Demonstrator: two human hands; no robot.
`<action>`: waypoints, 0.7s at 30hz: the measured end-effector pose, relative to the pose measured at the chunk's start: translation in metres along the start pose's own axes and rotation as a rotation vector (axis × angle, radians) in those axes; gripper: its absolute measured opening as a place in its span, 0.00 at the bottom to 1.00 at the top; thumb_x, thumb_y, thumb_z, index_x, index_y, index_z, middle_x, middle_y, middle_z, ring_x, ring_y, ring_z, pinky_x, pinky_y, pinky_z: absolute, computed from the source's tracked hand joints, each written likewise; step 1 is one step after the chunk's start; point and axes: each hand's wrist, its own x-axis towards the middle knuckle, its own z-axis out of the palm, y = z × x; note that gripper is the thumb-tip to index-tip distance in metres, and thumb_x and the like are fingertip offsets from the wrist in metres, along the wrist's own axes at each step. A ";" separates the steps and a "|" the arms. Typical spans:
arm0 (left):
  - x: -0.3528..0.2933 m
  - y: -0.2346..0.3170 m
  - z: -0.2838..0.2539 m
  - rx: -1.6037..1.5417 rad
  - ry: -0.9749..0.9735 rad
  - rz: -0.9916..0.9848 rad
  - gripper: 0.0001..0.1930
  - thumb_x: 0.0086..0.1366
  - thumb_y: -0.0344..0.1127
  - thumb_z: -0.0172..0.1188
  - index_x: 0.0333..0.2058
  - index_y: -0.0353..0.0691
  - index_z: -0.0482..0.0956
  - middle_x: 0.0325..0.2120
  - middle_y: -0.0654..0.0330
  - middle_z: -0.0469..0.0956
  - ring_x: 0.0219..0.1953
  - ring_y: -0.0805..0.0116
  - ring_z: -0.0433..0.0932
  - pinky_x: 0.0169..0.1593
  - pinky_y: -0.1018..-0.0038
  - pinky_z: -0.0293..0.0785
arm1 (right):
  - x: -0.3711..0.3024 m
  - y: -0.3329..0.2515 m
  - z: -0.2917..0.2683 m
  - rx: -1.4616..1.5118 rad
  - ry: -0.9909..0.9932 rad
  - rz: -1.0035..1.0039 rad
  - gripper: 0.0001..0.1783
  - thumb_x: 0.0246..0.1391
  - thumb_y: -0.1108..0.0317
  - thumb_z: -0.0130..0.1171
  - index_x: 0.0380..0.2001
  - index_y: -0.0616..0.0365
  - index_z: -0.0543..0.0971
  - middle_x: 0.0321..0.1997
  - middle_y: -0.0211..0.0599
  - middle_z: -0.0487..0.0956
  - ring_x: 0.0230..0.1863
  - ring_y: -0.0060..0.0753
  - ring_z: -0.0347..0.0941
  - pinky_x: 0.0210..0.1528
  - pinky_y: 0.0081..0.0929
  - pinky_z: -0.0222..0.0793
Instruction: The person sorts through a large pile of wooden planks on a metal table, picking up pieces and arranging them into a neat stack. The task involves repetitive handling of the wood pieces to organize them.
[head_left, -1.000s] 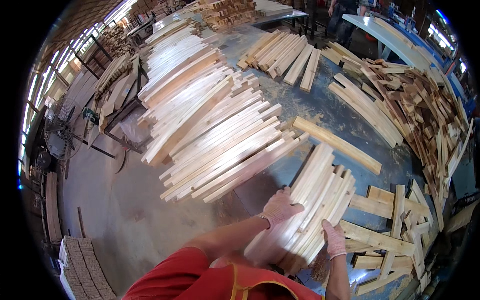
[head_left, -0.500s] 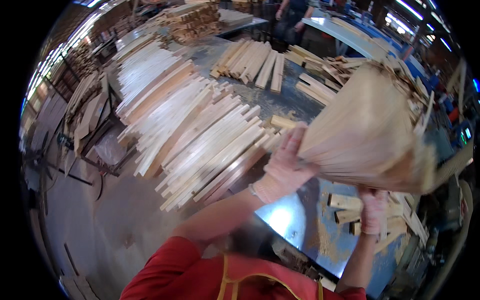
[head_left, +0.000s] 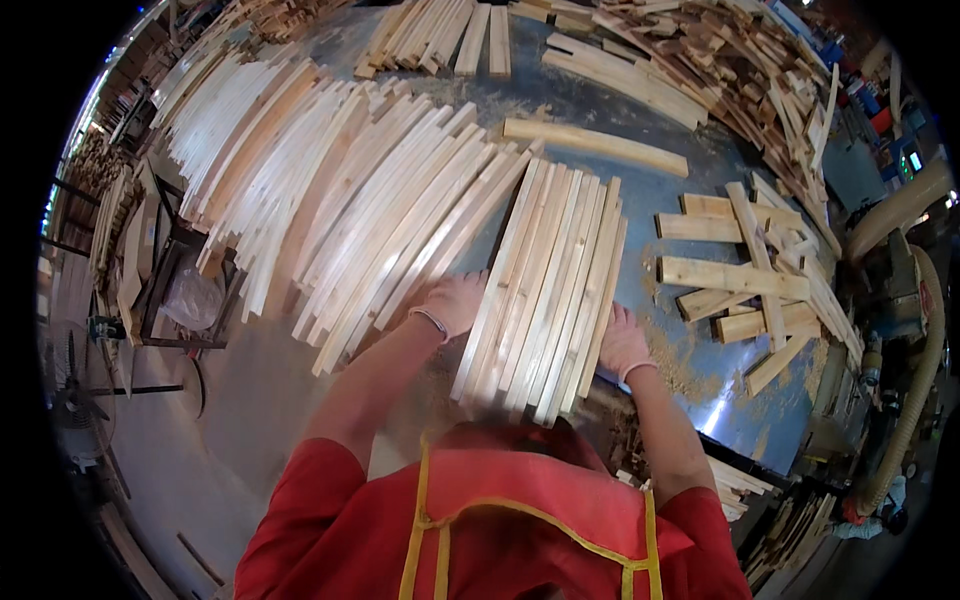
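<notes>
A bundle of pale wooden strips lies side by side in front of me, its near ends overhanging the metal table's edge close to my body. My left hand, in a thin light glove, presses on the bundle's left side, its fingers partly hidden behind the strips. On the right side my gloved right hand grips the outer strip, its fingers pointing away from me. Just left of the bundle, long rows of similar wooden strips lie close together, slanting toward me.
A single board lies beyond the bundle. Short offcuts are scattered with sawdust on the blue-grey table at right. A heap of scrap wood and a ribbed hose stand farther right. A fan is at far left.
The bundle, raised and tilted at the right in a blur, has come down and left to lie beside the rows. Both hands moved with it, and the view shifted.
</notes>
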 end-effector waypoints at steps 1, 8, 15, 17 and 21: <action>0.002 -0.009 0.008 -0.012 0.025 0.013 0.26 0.71 0.34 0.48 0.65 0.31 0.71 0.54 0.43 0.81 0.57 0.37 0.80 0.60 0.49 0.76 | 0.002 -0.001 -0.013 -0.003 -0.002 -0.013 0.35 0.64 0.59 0.56 0.71 0.60 0.69 0.70 0.58 0.74 0.74 0.52 0.68 0.73 0.43 0.68; -0.044 0.034 -0.012 -0.602 -0.313 -0.542 0.38 0.76 0.58 0.59 0.71 0.32 0.67 0.58 0.40 0.82 0.62 0.44 0.80 0.66 0.62 0.73 | -0.004 0.028 -0.023 0.894 -0.235 0.224 0.54 0.59 0.27 0.61 0.66 0.69 0.71 0.52 0.60 0.85 0.47 0.57 0.82 0.53 0.47 0.76; -0.049 0.091 -0.042 -0.748 -0.221 -0.597 0.65 0.59 0.57 0.78 0.82 0.48 0.41 0.62 0.42 0.80 0.61 0.53 0.82 0.65 0.65 0.76 | 0.010 0.011 -0.043 1.755 -0.470 0.198 0.48 0.60 0.66 0.72 0.78 0.62 0.59 0.61 0.41 0.82 0.54 0.35 0.81 0.57 0.32 0.79; -0.038 0.098 -0.076 -0.816 -0.275 -0.632 0.65 0.59 0.57 0.78 0.82 0.49 0.39 0.62 0.42 0.80 0.62 0.52 0.82 0.65 0.65 0.75 | 0.018 0.022 -0.061 1.700 -0.525 0.231 0.47 0.60 0.68 0.72 0.77 0.63 0.60 0.65 0.41 0.80 0.61 0.36 0.77 0.65 0.32 0.73; 0.001 0.099 -0.156 -0.726 -0.245 -0.617 0.64 0.60 0.54 0.78 0.82 0.51 0.40 0.63 0.41 0.79 0.63 0.52 0.80 0.67 0.67 0.74 | 0.065 0.023 -0.115 1.789 -0.388 0.224 0.47 0.61 0.67 0.73 0.78 0.62 0.60 0.68 0.40 0.76 0.66 0.35 0.72 0.69 0.32 0.69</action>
